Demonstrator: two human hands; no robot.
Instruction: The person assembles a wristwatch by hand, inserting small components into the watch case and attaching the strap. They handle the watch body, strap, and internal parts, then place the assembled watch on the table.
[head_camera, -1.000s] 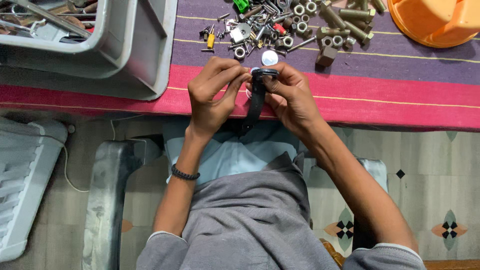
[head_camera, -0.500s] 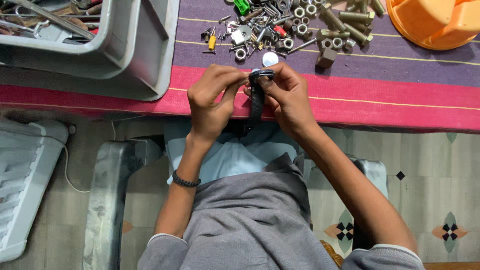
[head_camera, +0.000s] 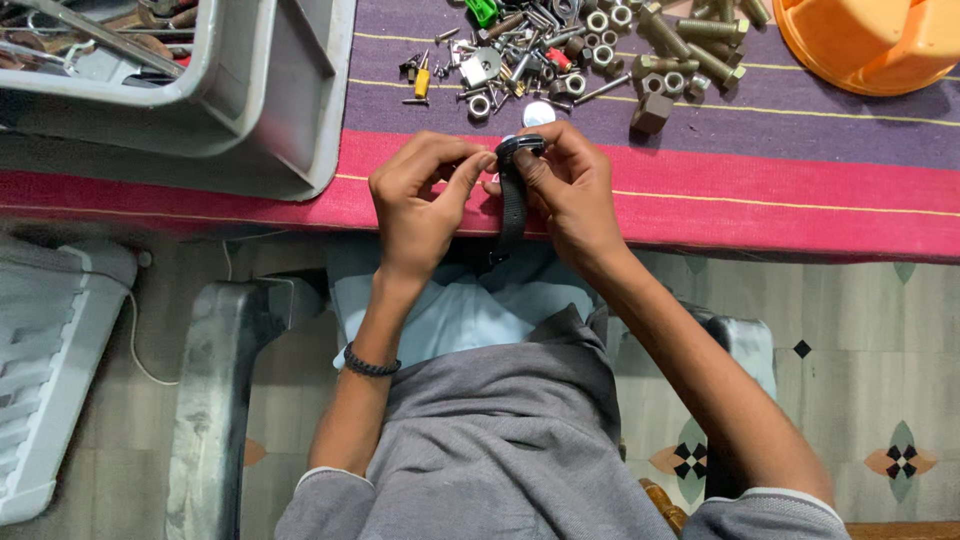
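Watch: small black wristwatch (head_camera: 516, 165) held up between both hands, over the near edge of the pink and purple striped cloth (head_camera: 800, 190); its dark strap hangs straight down past that edge.
Right hand: right hand (head_camera: 572, 190) closed around the watch case, thumb and fingers pinching it from the right side of the strap.
Left hand: left hand (head_camera: 420, 195) curled, its fingertips (head_camera: 478, 165) pressed together against the left side of the watch case; whether they also pinch some small part there is too small to tell.
Wrist: dark beaded bracelet (head_camera: 370, 362) on the left forearm, well below the watch.
Hardware: loose pile of nuts, bolts and screws (head_camera: 580, 45) on the cloth just beyond the watch, with a round silver disc (head_camera: 538, 112) lying closest to the hands.
Tray: grey plastic tray (head_camera: 250, 100) of tools to the left of the watch, resting on the cloth.
Bowl: orange plastic bowl (head_camera: 870, 45) far right of the watch, at the cloth's far corner.
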